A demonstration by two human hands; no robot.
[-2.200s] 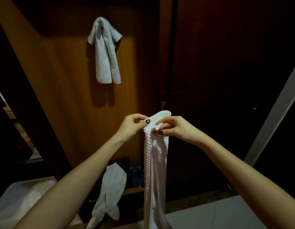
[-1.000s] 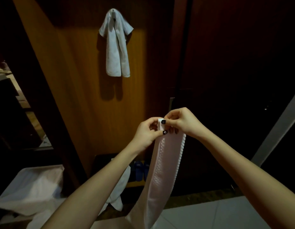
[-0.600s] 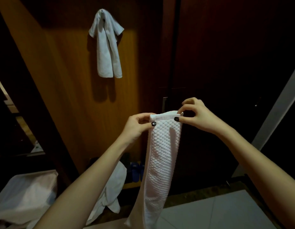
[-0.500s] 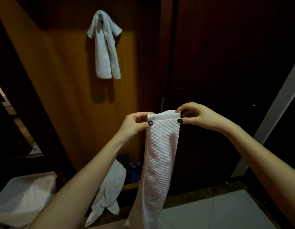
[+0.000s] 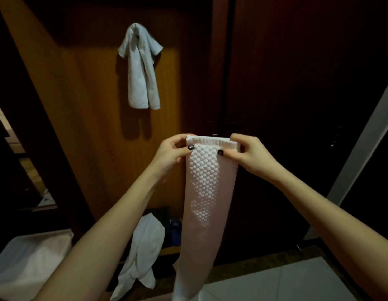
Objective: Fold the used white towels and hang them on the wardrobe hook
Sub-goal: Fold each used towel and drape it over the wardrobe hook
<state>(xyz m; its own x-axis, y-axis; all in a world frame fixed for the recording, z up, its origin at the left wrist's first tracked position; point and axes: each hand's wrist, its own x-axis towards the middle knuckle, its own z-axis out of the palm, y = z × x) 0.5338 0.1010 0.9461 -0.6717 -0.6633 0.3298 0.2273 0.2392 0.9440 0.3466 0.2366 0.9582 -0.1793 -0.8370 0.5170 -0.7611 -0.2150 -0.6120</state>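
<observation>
A long white textured towel (image 5: 207,192) hangs straight down in front of me, folded into a narrow strip. My left hand (image 5: 170,154) pinches its top left corner and my right hand (image 5: 251,154) pinches its top right corner, holding the top hem level. Another white towel (image 5: 142,68) hangs from the hook (image 5: 135,26) on the lit wooden wardrobe panel, up and to the left of my hands. A third white towel (image 5: 141,253) droops low down by the wardrobe's foot.
White cloth (image 5: 26,261) lies bunched at the lower left. Dark wardrobe doors (image 5: 297,83) fill the right side. Blue slippers (image 5: 175,233) sit in a low recess behind the held towel. Pale floor tiles (image 5: 286,281) show at the bottom right.
My hands, close together on a bunched top end one second ago, have drawn apart, spreading the towel's hem flat. In the last half second my right hand has closed in over its corner.
</observation>
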